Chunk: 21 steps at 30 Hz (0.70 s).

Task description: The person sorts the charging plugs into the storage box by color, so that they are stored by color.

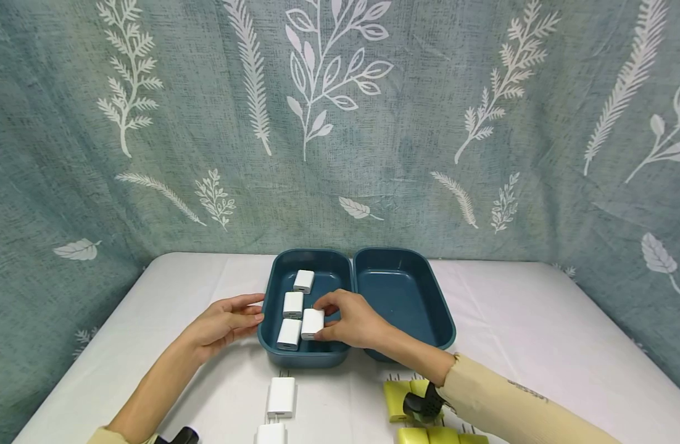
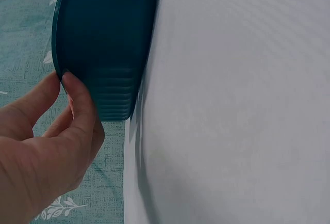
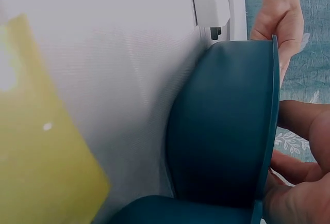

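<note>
White USB charger point(image 1: 313, 324): within the left blue tray point(image 1: 306, 362); seemed light, rigid, slick; casing edges, clear of prongs, probably suited holding.
Right grip point(image 1: 348, 317): thumb and fingers pinched it.
Left grip point(image 1: 220, 327): fingers loosely extended, touching the tray's side.
Worktop point(image 1: 512, 320): carried yellow chargers point(image 1: 397, 398) too.

- Extended left arm point(image 1: 157, 388) forward.
- Held left hand point(image 1: 220, 325) with nearly straight fingers.
- Slanted right arm point(image 1: 420, 357) inward.
- Pinched with bent fingers of right hand point(image 1: 352, 317).

Four white, block-shaped chargers point(image 1: 312, 324) are inside the left dark-blue tray point(image 1: 306, 360).
</note>
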### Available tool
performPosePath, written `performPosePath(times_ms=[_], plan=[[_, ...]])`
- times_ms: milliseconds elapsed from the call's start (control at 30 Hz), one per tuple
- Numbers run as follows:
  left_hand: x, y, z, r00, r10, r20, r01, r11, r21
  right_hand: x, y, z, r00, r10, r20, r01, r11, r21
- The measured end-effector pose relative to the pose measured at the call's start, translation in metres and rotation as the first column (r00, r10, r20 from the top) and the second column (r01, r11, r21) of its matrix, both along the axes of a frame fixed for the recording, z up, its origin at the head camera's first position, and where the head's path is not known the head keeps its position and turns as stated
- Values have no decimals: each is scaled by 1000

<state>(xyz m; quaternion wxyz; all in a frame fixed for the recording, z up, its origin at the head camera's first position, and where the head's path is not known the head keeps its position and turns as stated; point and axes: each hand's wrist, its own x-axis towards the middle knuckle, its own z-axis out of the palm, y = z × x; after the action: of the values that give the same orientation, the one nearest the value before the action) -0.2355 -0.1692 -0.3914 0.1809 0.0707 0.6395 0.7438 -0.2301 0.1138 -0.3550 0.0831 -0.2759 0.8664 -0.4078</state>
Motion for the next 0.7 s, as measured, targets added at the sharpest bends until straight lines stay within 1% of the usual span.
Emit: performPosePath(times_ms=[200, 367, 467, 700], plan=[[-3, -2, 1, 1000, -6, 5, 6, 1000, 0, 0, -3, 1, 999, 38, -37, -35, 997, 68], [-3, -1, 2, 1000, -14, -6, 14, 1000, 1, 0, -3, 2, 998, 37, -55, -31, 993, 110], [-4, -1, 2, 1000, -14, -6, 14, 1000, 1, 0, -2, 2, 998, 38, -59, -31, 993, 113], [-6, -2, 2, 1000, -5, 5, 5, 1000, -12, 1, -1, 3, 999, 28, -23, -26, 998, 59]])
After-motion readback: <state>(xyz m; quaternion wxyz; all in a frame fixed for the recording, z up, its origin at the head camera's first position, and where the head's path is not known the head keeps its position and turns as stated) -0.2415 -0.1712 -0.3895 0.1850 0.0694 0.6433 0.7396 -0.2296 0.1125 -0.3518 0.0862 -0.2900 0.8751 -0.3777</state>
